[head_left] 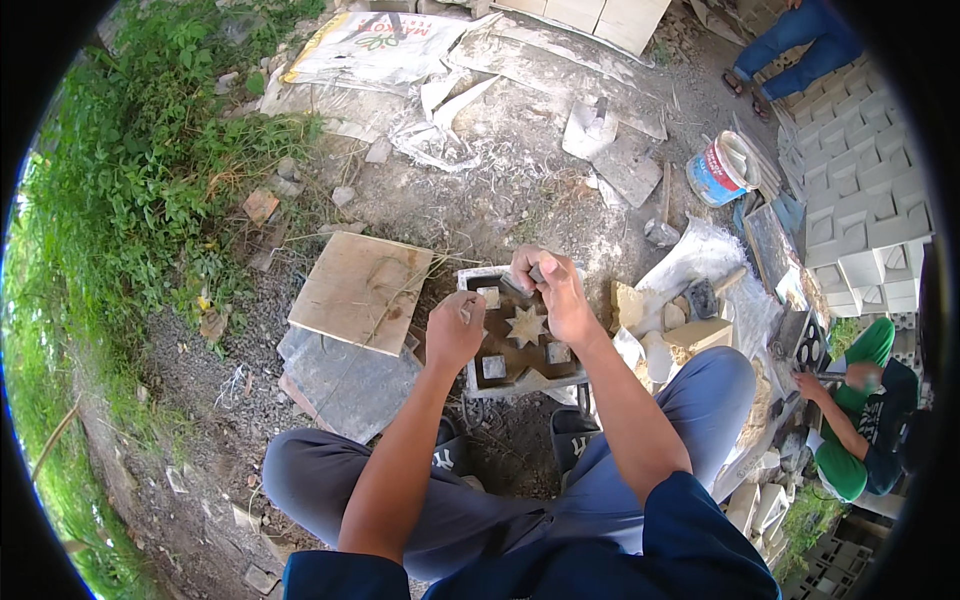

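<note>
On the ground between my feet lies a block mould (540, 382) with a pale metal frame. A star-shaped core (526, 326) stands at its middle, and square cores (494, 367) sit near its corners. My left hand (456, 330) is closed over the mould's left side; whatever its fingers pinch is hidden. Over the far right corner, my right hand (562, 300) grips a small grey piece (537, 274), perhaps a lump or a little block. Part of the mould is covered by my hands.
A wooden board (360, 290) rests partly on a grey slab (350, 385) at the left. Stones and plastic sheeting (690, 265) lie to the right, with a bucket (722, 170) beyond. Stacked blocks (870, 190) stand at far right. Two other people (865, 420) are at the right edge.
</note>
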Tool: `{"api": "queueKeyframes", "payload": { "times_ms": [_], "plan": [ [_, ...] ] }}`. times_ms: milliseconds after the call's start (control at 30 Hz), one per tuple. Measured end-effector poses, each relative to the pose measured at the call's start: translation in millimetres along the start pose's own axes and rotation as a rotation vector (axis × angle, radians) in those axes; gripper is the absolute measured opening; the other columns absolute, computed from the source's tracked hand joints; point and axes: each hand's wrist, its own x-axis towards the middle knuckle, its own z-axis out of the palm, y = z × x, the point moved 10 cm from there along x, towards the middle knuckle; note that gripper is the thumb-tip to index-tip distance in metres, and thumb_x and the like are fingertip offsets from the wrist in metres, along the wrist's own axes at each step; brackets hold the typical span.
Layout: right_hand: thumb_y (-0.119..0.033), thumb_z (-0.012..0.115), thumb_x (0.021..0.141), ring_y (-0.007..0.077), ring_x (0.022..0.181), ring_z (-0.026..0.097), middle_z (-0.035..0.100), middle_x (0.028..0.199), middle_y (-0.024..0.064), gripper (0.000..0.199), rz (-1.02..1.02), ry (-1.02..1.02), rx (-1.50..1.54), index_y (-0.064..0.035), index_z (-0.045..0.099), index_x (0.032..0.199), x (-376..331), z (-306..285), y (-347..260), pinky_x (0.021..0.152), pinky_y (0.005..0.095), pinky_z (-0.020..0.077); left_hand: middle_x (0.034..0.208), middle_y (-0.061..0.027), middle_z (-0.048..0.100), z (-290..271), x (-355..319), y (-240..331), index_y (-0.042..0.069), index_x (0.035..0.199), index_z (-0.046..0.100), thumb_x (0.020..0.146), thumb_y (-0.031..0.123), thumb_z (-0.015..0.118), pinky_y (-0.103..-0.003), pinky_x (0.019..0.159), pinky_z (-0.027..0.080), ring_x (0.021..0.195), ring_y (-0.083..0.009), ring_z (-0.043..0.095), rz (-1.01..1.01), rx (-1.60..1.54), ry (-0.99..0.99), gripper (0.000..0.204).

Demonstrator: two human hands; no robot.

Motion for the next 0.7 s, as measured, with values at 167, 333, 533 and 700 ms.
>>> {"api": "queueKeyframes", "payload": {
  "times_ms": [167, 333, 533, 700],
  "plan": [
    [-0.07, 0.028, 0.104, 0.0151, 0.067, 0.035, 0.039, 0.07, 0.0021, 0.075, -0.051, -0.017, -0.016, -0.0027, 0.042, 0.075, -0.6, -18.2, 16.9, 0.065, 0.0336, 0.0295, 0.095, -0.0207, 0.074, 1.3, 4.6, 2.5, 0.003, 0.103, 0.074, 0.097, 0.024, 0.067, -0.045, 0.079, 0.055, 0.09, -0.0401, 0.071, 0.006, 0.016, -0.006, 0.023],
    [-0.072, 0.027, 0.104, 0.0152, 0.066, 0.034, 0.039, 0.07, 0.0023, 0.077, -0.033, -0.078, -0.054, -0.0027, 0.042, 0.075, -4.7, 1.1, -10.1, 0.063, 0.0336, 0.0291, 0.096, -0.0199, 0.074, -3.0, -1.5, -1.2, 0.003, 0.104, 0.074, 0.097, 0.025, 0.066, -0.045, 0.078, 0.055, 0.089, -0.0389, 0.072, -0.071, 0.002, -0.033, 0.025],
    [-0.074, 0.028, 0.103, 0.0148, 0.064, 0.034, 0.038, 0.066, 0.0025, 0.079, -0.058, -0.018, 0.014, -0.0032, 0.041, 0.07, -6.3, -14.6, 24.9, 0.062, 0.0333, 0.028, 0.09, -0.0191, 0.075, 2.2, 2.7, 2.2, 0.0, 0.106, 0.075, 0.099, 0.025, 0.067, -0.04, 0.072, 0.056, 0.078, -0.0312, 0.075, 0.007, 0.059, 0.015, 0.027],
    [-0.069, 0.031, 0.104, 0.0138, 0.064, 0.034, 0.039, 0.066, 0.0021, 0.074, -0.031, -0.004, 0.017, -0.0038, 0.039, 0.07, -8.9, -11.8, 0.8, 0.062, 0.0328, 0.0272, 0.09, -0.0183, 0.076, -4.0, -2.6, 9.9, 0.001, 0.104, 0.075, 0.098, 0.026, 0.066, -0.039, 0.073, 0.056, 0.077, -0.0307, 0.075, 0.094, 0.06, 0.055, 0.028]
  ]
}}
